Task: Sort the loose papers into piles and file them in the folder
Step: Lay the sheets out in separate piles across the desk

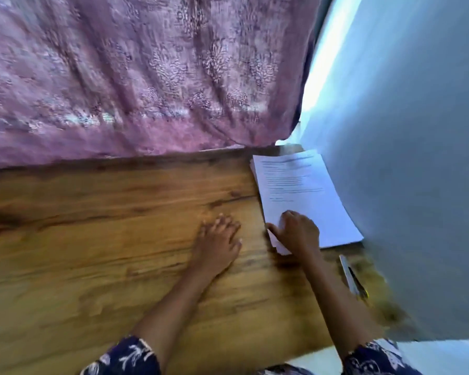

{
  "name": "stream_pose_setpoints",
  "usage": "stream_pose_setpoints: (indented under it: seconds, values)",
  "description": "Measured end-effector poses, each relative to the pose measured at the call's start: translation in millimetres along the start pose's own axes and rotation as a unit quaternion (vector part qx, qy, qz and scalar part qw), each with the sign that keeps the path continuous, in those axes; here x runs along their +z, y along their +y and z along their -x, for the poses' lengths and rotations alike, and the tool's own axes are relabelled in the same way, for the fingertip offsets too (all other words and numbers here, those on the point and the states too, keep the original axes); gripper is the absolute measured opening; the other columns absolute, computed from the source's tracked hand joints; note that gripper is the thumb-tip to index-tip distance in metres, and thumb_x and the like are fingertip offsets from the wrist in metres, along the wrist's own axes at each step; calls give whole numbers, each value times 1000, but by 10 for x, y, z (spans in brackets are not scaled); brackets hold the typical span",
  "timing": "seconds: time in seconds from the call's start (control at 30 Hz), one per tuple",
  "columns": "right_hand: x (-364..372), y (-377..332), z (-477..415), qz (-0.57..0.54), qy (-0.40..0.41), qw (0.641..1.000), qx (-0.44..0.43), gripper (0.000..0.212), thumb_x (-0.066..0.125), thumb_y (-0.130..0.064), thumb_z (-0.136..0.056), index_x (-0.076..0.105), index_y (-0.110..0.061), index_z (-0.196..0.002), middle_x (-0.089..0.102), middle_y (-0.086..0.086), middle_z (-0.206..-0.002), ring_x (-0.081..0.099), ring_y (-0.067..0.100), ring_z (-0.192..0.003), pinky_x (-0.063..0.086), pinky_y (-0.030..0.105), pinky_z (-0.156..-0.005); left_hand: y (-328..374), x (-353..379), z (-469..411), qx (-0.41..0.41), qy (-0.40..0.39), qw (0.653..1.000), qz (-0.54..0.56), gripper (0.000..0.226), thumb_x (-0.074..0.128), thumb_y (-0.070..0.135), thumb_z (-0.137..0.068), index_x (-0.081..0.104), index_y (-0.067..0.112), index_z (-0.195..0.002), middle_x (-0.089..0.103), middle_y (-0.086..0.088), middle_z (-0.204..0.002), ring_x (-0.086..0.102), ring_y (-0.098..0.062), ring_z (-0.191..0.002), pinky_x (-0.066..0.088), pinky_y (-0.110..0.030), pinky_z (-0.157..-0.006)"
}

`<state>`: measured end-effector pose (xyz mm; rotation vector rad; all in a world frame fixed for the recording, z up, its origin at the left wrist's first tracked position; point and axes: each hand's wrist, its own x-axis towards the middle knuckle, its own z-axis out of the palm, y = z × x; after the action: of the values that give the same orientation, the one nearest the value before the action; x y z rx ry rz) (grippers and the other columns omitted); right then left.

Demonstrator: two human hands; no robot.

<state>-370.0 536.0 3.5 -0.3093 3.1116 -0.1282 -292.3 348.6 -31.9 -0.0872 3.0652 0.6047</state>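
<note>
Near edge: two dark patterned sleeves (125, 358), forearms reaching out over wooden table (92, 253).
Pen (352, 277) lies near right, beside wall (417, 158), long axis near-far.
Left hand (217, 239): palm down on bare wood at centre, fingers straight and spread, holding nothing.
Right hand (298, 234): on near-left corner of papers (301, 190), fingers curled on the top sheet, thumb at the left edge, pinching the corner.
Papers: one white stack, far right of table, against wall. Long axis near-far, far end leaning slightly left. Heading at far end, so the top sheet faces the person. Printed lines are blurred, unreadable.
Far: pink patterned cloth (146, 77) hangs behind the table.
</note>
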Motion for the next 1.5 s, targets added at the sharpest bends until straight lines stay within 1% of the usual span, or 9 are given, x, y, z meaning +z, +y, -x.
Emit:
stream_pose_setpoints:
  seconds: [0.13,0.4,0.57,0.7,0.87,1.03,1.17,1.3,1.5]
  values:
    - [-46,-66,62,19,-22,1000,-5,58,52,-65,-84,57,-11,-105,60,4,-103,59,28,-99,44,33,-75,-70,48,11,5,-6,1000,-29,83,3,66,-76,32,35,-147,19,14,-159,11,-9,-148,3,-40,-118]
    - [-225,-189,180,24,-28,999,-26,18,49,-3,-87,66,-5,-91,67,12,-93,65,30,-87,33,25,-61,-85,65,27,2,6,1000,-4,82,9,68,-75,39,35,-144,25,15,-156,14,-8,-147,4,-38,-118]
    - [-347,-187,221,23,55,998,-36,34,86,-5,-42,53,-14,-44,51,3,-41,50,23,-33,13,15,-43,28,-100,-146,-103,7,944,314,48,50,57,-91,66,23,-119,61,3,-130,51,-15,-127,32,-31,-107]
    - [-355,-433,446,-46,1,988,-145,22,50,-30,-95,67,-17,-92,70,6,-92,63,29,-87,30,29,-61,238,-348,-301,-226,26,806,547,20,60,33,-94,67,15,-93,71,-2,-83,66,-17,-73,54,-24,-61]
    - [-359,-591,568,-237,-83,959,-130,32,52,-53,-92,63,-29,-74,70,0,-91,63,20,-91,41,28,-66,-22,-409,-194,-269,57,806,525,19,70,5,-86,68,4,-105,69,-11,-104,67,-21,-83,53,-30,-74]
    - [-261,-504,268,-349,14,937,17,66,64,-35,-90,34,-15,-146,37,9,-150,32,26,-138,31,37,-109,-623,-691,244,-275,91,796,531,8,69,14,-88,69,16,-95,71,-6,-105,68,-20,-90,54,-37,-86]
    - [-236,-1014,201,-569,-134,809,57,33,68,-20,-87,56,-13,-117,65,12,-105,62,28,-101,49,34,-84,-1158,-1065,710,-277,120,789,534,14,56,16,-96,66,18,-106,70,-1,-105,66,-15,-93,52,-29,-78]
    - [33,-1876,263,-587,-185,788,5,11,68,-11,-87,62,-14,-78,68,-2,-73,64,11,-68,52,30,-63,-1828,-1435,1177,-318,171,794,489,16,54,9,-96,62,2,-108,65,-15,-110,64,-23,-86,54,-22,-64]
    - [37,-3662,636,-603,-305,735,-45,17,61,-2,-91,61,-10,-75,66,0,-69,64,5,-54,46,13,-46,-3077,-2135,2137,-411,311,777,360,29,75,27,-83,69,9,-105,70,-12,-105,66,-26,-88,52,-38,-79]
